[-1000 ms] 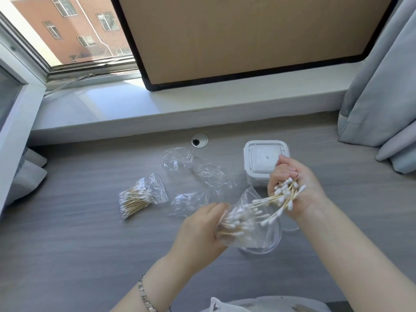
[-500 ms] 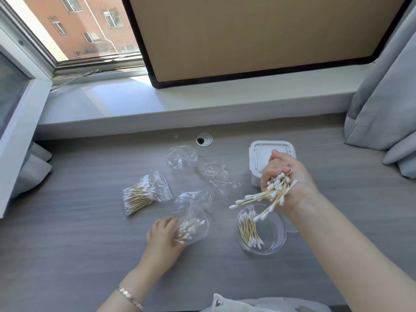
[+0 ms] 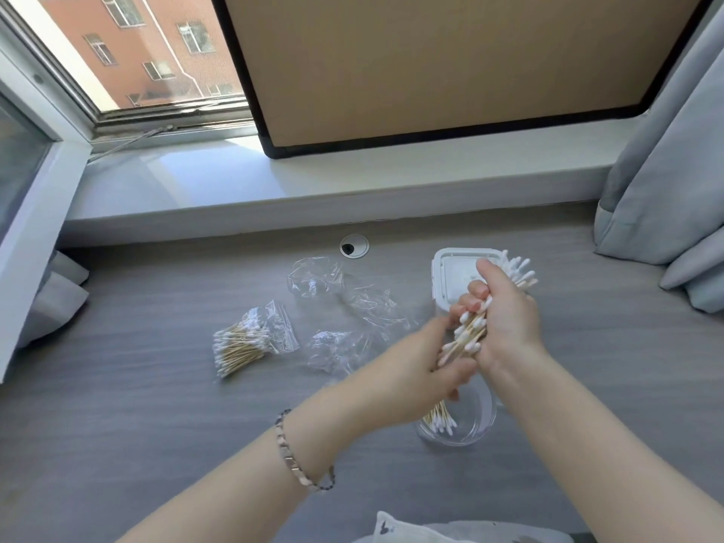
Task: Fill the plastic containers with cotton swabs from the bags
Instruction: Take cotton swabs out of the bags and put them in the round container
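Note:
My right hand (image 3: 505, 319) grips a bundle of cotton swabs (image 3: 468, 335), their white tips sticking out above and below the fist. My left hand (image 3: 423, 366) holds the lower end of the same bundle. Both hands hover over a round clear plastic container (image 3: 470, 429) with some swabs lying inside it. A square white-lidded container (image 3: 454, 276) stands just behind the hands. A full bag of swabs (image 3: 247, 342) lies on the desk to the left.
Several empty crumpled clear bags (image 3: 317, 280) lie on the grey desk between the full bag and the containers. A round cable hole (image 3: 353, 246) sits near the windowsill. A grey curtain (image 3: 666, 170) hangs at the right. White cloth (image 3: 395, 531) shows at the bottom edge.
My left hand let go of the bag it held at the left and came right to the swab bundle. My right hand turned the bundle more upright over the round container.

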Demonstrator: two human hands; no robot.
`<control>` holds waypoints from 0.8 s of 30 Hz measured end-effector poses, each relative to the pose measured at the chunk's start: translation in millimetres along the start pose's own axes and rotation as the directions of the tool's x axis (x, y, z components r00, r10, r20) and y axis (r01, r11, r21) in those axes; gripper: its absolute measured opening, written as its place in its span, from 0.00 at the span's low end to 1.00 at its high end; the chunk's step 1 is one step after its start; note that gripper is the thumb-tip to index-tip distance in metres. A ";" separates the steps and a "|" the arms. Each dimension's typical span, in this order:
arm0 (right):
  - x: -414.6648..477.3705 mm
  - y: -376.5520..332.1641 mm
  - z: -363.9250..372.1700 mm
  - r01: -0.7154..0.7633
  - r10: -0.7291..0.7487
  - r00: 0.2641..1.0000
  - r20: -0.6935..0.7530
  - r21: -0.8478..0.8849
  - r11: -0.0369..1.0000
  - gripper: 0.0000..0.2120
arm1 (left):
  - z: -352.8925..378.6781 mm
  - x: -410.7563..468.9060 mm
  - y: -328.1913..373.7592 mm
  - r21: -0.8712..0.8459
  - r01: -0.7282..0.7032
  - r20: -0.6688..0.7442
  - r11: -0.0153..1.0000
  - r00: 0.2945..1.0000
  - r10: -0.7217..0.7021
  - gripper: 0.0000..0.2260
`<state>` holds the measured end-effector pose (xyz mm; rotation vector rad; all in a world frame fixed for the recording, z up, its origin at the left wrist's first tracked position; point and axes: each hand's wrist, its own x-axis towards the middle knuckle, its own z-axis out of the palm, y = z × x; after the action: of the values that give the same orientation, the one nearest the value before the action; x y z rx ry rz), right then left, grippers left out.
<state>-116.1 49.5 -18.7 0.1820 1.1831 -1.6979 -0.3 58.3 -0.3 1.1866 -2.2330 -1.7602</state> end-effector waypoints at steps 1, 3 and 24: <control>-1.9 -1.0 -0.9 0.078 -0.078 0.997 -0.014 0.001 0.997 0.16 | 4.1 1.9 0.6 0.078 0.009 -0.024 0.997 1.000 -0.007 0.11; -8.8 -1.7 -1.7 0.167 -0.167 0.986 0.008 0.007 0.986 0.14 | 11.4 1.0 0.0 0.201 -0.001 -0.048 0.980 0.999 0.011 0.08; -16.4 -6.3 -26.9 0.143 -0.082 0.980 0.180 -0.358 0.923 0.15 | 5.9 -3.0 -13.0 -0.547 0.124 -0.117 0.828 0.968 -0.222 0.14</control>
<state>-123.8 80.7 -18.6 -0.2571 1.3852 -1.5205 5.7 64.2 -12.3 1.3636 -1.4176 -2.0542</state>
